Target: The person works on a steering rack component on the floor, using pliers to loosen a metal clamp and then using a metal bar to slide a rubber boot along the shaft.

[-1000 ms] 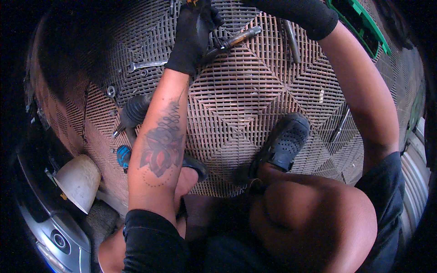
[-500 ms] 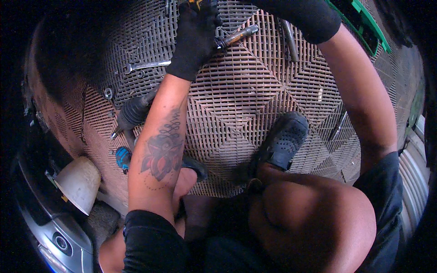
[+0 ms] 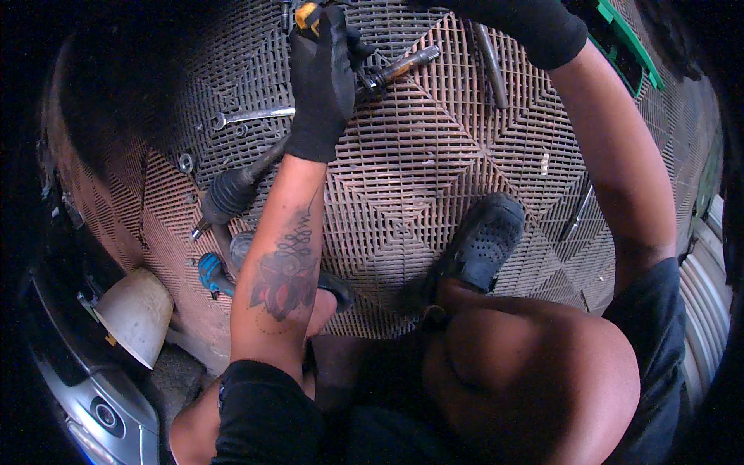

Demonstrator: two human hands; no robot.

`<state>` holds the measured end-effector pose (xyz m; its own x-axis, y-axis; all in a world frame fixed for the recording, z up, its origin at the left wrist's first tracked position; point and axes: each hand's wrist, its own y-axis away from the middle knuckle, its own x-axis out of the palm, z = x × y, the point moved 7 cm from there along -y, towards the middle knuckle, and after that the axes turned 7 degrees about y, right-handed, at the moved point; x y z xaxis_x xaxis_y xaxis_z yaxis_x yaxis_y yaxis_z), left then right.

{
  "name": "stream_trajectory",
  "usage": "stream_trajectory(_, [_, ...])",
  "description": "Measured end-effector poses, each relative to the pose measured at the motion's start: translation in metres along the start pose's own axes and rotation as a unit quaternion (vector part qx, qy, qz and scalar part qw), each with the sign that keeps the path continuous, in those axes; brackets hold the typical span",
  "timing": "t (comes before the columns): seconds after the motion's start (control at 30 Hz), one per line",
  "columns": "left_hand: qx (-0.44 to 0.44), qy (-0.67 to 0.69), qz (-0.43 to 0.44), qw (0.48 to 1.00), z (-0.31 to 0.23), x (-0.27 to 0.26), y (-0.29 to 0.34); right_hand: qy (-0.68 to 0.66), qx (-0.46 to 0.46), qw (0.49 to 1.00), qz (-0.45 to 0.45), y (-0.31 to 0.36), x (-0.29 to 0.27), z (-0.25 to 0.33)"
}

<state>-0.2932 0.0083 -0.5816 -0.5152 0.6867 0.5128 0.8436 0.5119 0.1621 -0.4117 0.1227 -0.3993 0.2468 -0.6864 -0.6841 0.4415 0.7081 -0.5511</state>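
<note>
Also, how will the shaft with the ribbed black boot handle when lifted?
The shaft looks like rigid metal, so probably heavy for its size. The ribbed boot likely flexes, given its concertina folds. Rounded, it may roll, though the gridded floor might catch it.

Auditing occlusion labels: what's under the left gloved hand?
Slatted floor shows on both sides of the left hand. A wrench and a ribbed-boot shaft run up to its left edge. How far either continues underneath, and anything wholly beneath, is covered.
</note>
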Motion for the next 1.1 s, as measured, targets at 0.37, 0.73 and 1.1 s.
stream_trajectory(0.37, [0.113, -0.142, 0.044, 0.982, 0.003, -0.018, -0.026, -0.132, 0.027, 0.990, 0.052, 0.000, 0.023, 0.003])
stream_trajectory(0.73, [0.043, -0.064, 0.059, 0.995, 0.020, -0.018, -0.026, -0.083, -0.011, 0.996, 0.016, -0.005, 0.007, 0.007])
stream_trajectory(1.1, [0.058, -0.381, 0.143, 0.912, -0.028, 0.028, -0.008, -0.109, 0.012, 0.993, 0.044, 0.000, 0.007, 0.004])
